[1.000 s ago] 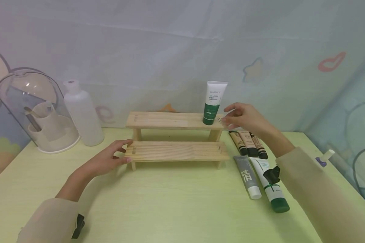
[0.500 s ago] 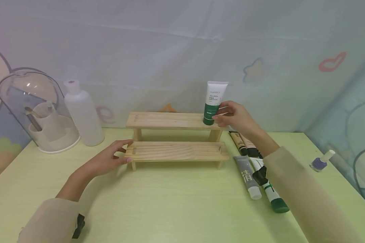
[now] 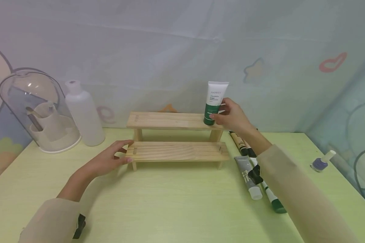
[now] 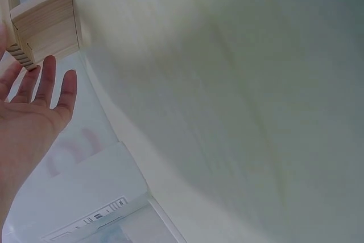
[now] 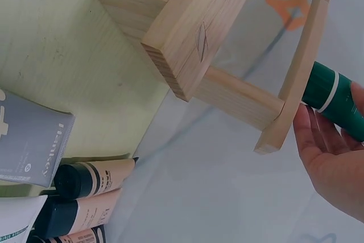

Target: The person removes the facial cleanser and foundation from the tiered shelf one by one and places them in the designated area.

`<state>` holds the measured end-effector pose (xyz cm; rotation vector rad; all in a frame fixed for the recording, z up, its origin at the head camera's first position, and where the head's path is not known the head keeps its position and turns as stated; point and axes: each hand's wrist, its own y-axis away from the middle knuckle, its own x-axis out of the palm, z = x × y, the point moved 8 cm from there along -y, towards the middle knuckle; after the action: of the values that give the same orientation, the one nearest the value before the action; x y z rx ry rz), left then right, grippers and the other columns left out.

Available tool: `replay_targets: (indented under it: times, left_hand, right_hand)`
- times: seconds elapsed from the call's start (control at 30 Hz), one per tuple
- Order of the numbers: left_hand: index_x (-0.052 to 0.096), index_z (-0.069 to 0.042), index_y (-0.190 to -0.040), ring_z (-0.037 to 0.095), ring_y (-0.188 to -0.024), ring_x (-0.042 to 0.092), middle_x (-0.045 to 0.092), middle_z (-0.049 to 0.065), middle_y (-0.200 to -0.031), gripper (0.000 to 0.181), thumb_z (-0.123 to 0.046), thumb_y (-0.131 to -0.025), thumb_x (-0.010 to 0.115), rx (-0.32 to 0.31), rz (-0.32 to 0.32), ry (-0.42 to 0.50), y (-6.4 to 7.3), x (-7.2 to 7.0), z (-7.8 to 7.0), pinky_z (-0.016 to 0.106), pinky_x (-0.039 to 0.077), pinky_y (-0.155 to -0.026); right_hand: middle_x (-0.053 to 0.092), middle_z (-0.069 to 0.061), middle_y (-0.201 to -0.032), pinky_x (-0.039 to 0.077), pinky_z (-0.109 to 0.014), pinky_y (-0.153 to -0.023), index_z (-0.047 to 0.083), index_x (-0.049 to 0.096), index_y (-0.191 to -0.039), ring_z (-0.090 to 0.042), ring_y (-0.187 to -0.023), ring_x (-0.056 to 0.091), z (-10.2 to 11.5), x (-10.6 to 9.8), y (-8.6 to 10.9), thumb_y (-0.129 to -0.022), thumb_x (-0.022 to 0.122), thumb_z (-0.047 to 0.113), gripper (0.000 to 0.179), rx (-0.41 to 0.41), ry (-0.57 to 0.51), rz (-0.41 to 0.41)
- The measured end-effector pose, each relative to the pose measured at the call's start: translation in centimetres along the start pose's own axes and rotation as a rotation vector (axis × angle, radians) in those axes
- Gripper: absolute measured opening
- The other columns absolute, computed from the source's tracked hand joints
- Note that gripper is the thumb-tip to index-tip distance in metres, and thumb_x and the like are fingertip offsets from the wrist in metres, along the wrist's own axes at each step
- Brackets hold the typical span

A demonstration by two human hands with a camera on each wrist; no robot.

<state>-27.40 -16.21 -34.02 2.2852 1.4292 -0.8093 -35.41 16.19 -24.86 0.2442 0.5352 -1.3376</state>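
Note:
A white and green squeeze tube point(image 3: 214, 101) stands upright on its cap at the right end of the upper board of a two-tier wooden display rack point(image 3: 170, 119). My right hand point(image 3: 235, 116) grips its lower green part from the right, thumb in front and fingers behind. The right wrist view shows the green end point(image 5: 329, 90) at the upper board, partly covered by the fingers. My left hand point(image 3: 111, 158) holds the left end of the lower board, thumb at its front edge and fingers at its back corner; the left wrist view shows those fingers point(image 4: 48, 81) fairly straight.
Right of the rack lie a grey tube point(image 3: 246, 172), a white tube with green cap point(image 3: 278, 205) and several small beige tubes point(image 3: 238, 141), partly under my right forearm. Nail polish point(image 3: 320, 163) stands far right. A clear-domed holder point(image 3: 53, 130) and a white bottle point(image 3: 86, 118) stand left.
My right hand has moved left from beside the rack's end onto the tube and now grips its lower part. The tube has hardly moved. My left hand stays on the lower board.

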Motion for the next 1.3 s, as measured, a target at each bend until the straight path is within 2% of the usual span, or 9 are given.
replay_targets:
  times: [0.53,0.9,1.3]
  left_hand:
    - [0.025,-0.002,-0.142,0.040,-0.122,0.032,0.024,0.021,-0.141,0.064,-0.027,-0.092,0.056,0.004,-0.001,0.003,-0.1,0.1,-0.1,0.056,0.033,-0.096]
    - [0.026,-0.001,-0.141,0.040,-0.122,0.033,0.024,0.021,-0.141,0.063,-0.026,-0.092,0.056,0.015,-0.004,0.002,-0.3,0.0,-0.1,0.055,0.033,-0.096]
    - [0.025,0.000,-0.141,0.040,-0.121,0.033,0.024,0.021,-0.141,0.063,-0.026,-0.092,0.056,0.012,0.001,0.004,-0.2,0.0,-0.2,0.055,0.034,-0.096]
  right_hand:
    - [0.052,-0.015,-0.115,0.052,-0.038,-0.077,0.004,0.038,-0.127,-0.028,-0.099,0.055,0.0,-0.5,0.6,-0.084,0.067,0.013,0.052,0.005,0.061,-0.024]
    - [0.049,-0.020,-0.116,0.051,-0.041,-0.080,0.001,0.035,-0.129,-0.033,-0.100,0.055,0.6,-0.7,1.6,-0.086,0.065,0.010,0.053,-0.017,0.066,0.022]
    - [0.048,-0.020,-0.114,0.051,-0.041,-0.080,0.002,0.035,-0.130,-0.032,-0.100,0.055,0.0,-1.7,2.4,-0.085,0.065,0.010,0.055,-0.008,0.030,0.058]
